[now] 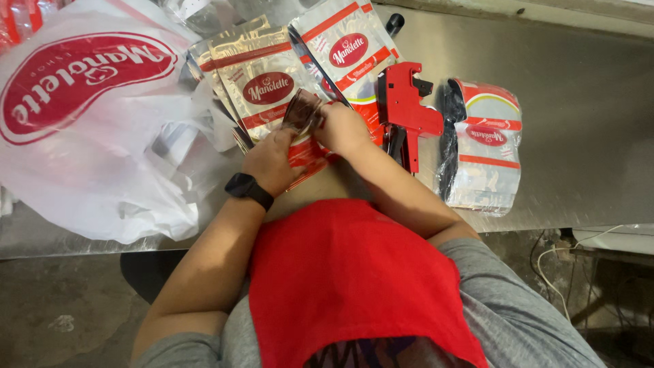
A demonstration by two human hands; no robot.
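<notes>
Both hands, left hand [271, 162] and right hand [343, 128], pinch one clear foil pouch with red bands [304, 126] over the steel table [579, 102], beside a red plastic price-label gun [405, 109]

Your left hand [271, 162] and right hand [343, 127] cover most of the small pouch [303, 112] you're pinching, so only its dark, blurry top corner pokes out, and you can't tell what's inside. The fingertips are tucked out of sight behind it too. The big white plastic bag [102, 123] runs off the left and top edges and hides whatever's under it. The red label gun [403, 109] has its handle partly behind your right forearm. The wrapped bundle of pouches [485, 153] is too glary to count.
</notes>
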